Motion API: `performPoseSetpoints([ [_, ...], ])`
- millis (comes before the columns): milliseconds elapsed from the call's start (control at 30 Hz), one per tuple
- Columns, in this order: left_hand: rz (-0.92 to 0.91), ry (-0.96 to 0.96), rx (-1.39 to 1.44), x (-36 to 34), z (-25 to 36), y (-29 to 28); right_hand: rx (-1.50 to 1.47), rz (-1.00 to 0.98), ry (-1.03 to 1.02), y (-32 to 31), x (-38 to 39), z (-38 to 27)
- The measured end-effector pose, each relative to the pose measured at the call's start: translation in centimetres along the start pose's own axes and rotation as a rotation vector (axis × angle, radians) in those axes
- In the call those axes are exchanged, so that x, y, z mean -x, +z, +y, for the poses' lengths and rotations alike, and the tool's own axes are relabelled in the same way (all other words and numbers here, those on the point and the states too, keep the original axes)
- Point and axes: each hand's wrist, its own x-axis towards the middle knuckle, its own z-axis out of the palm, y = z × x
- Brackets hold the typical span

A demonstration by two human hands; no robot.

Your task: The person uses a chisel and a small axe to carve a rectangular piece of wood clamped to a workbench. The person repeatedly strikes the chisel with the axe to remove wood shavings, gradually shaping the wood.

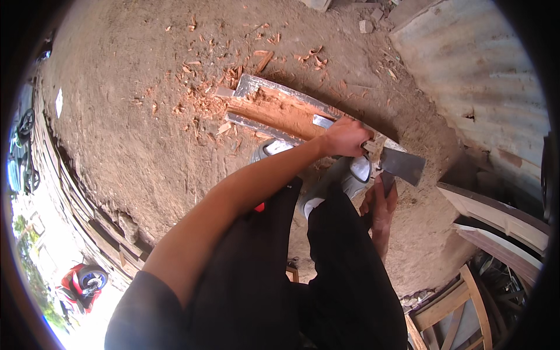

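Note:
A wooden block (291, 114), hollowed into a reddish trough with rough grey outer sides, lies on the dirt ground between and beyond my feet. My left hand (345, 137) is wrapped round a chisel (322, 121); its silvery blade points left into the hollow, and its handle end sticks out right of my fist. Close by, my right hand (382, 201) grips the handle of a hatchet (403, 164) with a broad, dark, flat blade. The hatchet head is right beside the chisel's handle end; I cannot tell whether they touch.
Reddish wood shavings (198, 96) litter the ground around the block's left end. My shoes (357, 172) flank its near side. Corrugated metal sheeting (475, 70) stands at the right, above stacked boards (496, 213). A wooden frame (455, 309) leans lower right; a red motorcycle (81, 289) is far left.

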Motion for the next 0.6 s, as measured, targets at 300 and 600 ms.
performPoseSetpoints([
  [300,0.021,-0.016,-0.014,-0.2,-0.6,0.8,-0.168,0.109,-0.050,0.9,0.2,0.1],
  [600,-0.013,-0.025,-0.067,0.1,-0.7,0.5,-0.127,0.062,0.011,0.9,-0.5,-0.8],
])
